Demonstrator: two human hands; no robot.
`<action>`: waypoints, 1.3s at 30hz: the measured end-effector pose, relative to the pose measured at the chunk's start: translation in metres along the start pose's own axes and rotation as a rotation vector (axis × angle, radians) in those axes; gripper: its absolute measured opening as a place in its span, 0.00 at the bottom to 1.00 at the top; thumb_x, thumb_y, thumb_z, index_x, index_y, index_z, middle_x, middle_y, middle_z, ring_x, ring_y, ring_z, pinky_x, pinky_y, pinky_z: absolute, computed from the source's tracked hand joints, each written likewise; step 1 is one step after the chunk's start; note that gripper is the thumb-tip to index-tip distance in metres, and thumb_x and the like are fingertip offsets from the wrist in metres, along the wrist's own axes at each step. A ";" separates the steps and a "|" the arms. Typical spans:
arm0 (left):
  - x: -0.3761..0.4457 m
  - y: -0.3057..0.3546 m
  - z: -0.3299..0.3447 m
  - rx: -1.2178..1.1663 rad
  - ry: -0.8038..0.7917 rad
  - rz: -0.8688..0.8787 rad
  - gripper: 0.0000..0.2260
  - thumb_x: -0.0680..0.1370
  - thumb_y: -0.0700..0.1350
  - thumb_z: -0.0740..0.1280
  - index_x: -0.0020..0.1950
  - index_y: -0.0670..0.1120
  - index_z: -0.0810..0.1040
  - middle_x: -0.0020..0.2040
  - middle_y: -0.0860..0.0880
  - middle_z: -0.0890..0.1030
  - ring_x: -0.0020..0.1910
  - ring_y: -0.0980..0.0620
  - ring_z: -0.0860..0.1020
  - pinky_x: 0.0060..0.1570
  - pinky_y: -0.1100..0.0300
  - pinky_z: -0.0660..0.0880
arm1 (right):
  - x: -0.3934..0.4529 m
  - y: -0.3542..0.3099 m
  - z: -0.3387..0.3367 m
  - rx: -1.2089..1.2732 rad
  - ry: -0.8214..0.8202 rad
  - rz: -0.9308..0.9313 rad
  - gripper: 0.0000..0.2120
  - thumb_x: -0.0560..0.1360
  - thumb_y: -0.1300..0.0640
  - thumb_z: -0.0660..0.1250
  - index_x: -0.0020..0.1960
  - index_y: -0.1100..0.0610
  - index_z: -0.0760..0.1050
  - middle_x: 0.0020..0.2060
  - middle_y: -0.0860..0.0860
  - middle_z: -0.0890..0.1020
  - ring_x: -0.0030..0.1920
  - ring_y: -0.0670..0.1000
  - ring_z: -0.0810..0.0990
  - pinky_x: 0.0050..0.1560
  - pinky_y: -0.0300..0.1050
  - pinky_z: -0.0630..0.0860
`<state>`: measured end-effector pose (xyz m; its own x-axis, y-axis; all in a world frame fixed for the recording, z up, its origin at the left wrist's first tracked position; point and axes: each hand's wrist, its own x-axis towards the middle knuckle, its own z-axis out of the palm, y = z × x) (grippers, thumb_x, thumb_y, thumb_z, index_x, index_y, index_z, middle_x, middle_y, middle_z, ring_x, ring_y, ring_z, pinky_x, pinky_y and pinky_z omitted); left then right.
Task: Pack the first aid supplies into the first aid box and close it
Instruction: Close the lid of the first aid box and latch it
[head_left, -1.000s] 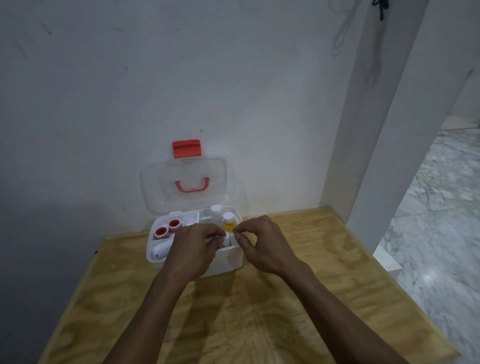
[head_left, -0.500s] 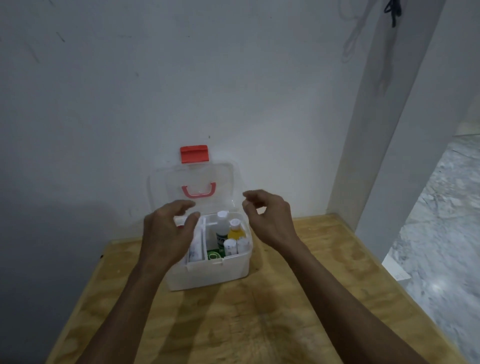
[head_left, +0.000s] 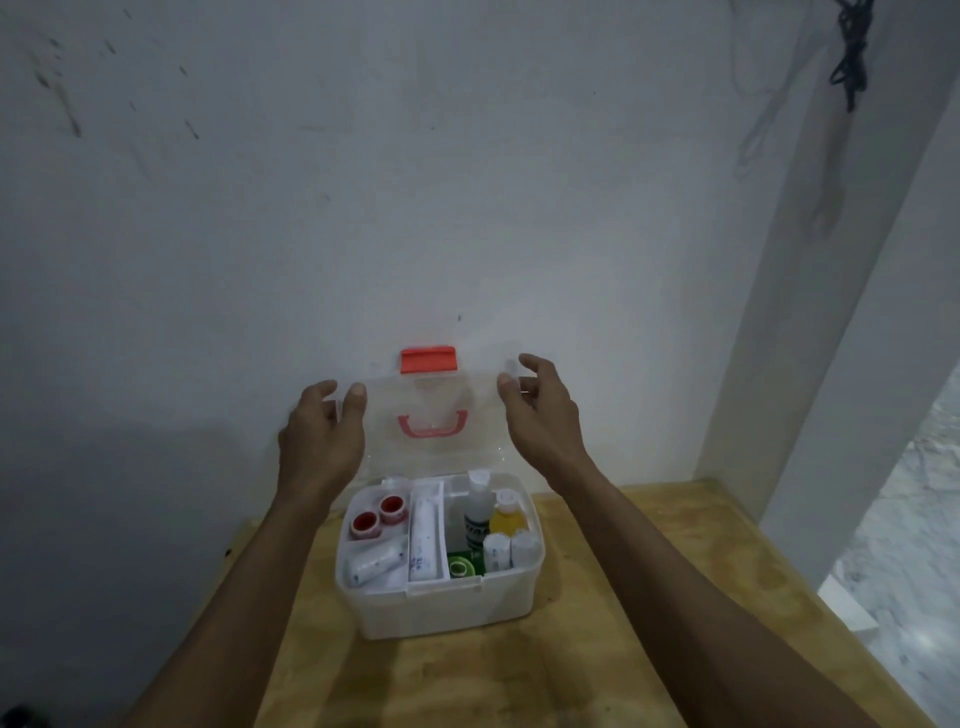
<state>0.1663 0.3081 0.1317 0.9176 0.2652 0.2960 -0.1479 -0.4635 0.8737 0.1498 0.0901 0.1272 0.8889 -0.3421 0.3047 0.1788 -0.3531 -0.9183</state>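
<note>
The white first aid box (head_left: 447, 608) stands on the wooden table against the wall. Its clear lid (head_left: 431, 452) is upright, with a red latch (head_left: 428, 360) on top and a red handle (head_left: 432, 422). My left hand (head_left: 322, 441) pinches the lid's upper left corner, and my right hand (head_left: 540, 415) pinches the upper right corner. Inside lie two red-cored tape rolls (head_left: 378, 516), a wrapped bandage (head_left: 373, 562), a white packet (head_left: 422, 540), a white bottle (head_left: 478, 512), a yellow bottle (head_left: 505, 517), a green roll (head_left: 460, 567) and two small white rolls (head_left: 511, 551).
The plywood table (head_left: 597, 649) ends at a right edge with a marble floor (head_left: 914, 545) below. A white wall stands right behind the box and a white pillar (head_left: 810, 312) rises at the table's back right corner.
Both hands have left the small rolls inside the box, risen, spread apart and taken the lid's top corners. The camera has tilted so the box sits lower in view.
</note>
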 end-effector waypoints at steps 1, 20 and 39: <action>-0.003 0.000 -0.001 0.000 0.010 0.005 0.23 0.79 0.58 0.61 0.68 0.45 0.72 0.63 0.42 0.78 0.61 0.44 0.76 0.59 0.52 0.70 | -0.003 0.000 -0.002 0.012 0.001 -0.004 0.21 0.81 0.45 0.60 0.71 0.50 0.65 0.59 0.51 0.78 0.55 0.48 0.77 0.53 0.41 0.74; -0.088 -0.044 -0.020 0.111 -0.213 0.212 0.22 0.80 0.58 0.55 0.71 0.53 0.67 0.72 0.48 0.70 0.68 0.47 0.71 0.67 0.47 0.69 | -0.101 0.041 -0.019 0.006 0.000 -0.125 0.14 0.76 0.49 0.69 0.60 0.50 0.76 0.57 0.43 0.77 0.58 0.38 0.76 0.57 0.36 0.76; -0.100 -0.046 -0.019 0.289 -0.376 0.134 0.29 0.73 0.64 0.57 0.72 0.55 0.70 0.78 0.50 0.59 0.75 0.45 0.61 0.68 0.41 0.66 | -0.113 0.046 -0.004 -0.388 -0.061 -0.166 0.17 0.72 0.40 0.70 0.52 0.52 0.76 0.56 0.47 0.71 0.57 0.45 0.70 0.49 0.35 0.69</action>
<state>0.0746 0.3195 0.0694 0.9749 -0.1121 0.1925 -0.2147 -0.7022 0.6788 0.0558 0.1091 0.0518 0.8869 -0.2048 0.4142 0.1600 -0.7048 -0.6911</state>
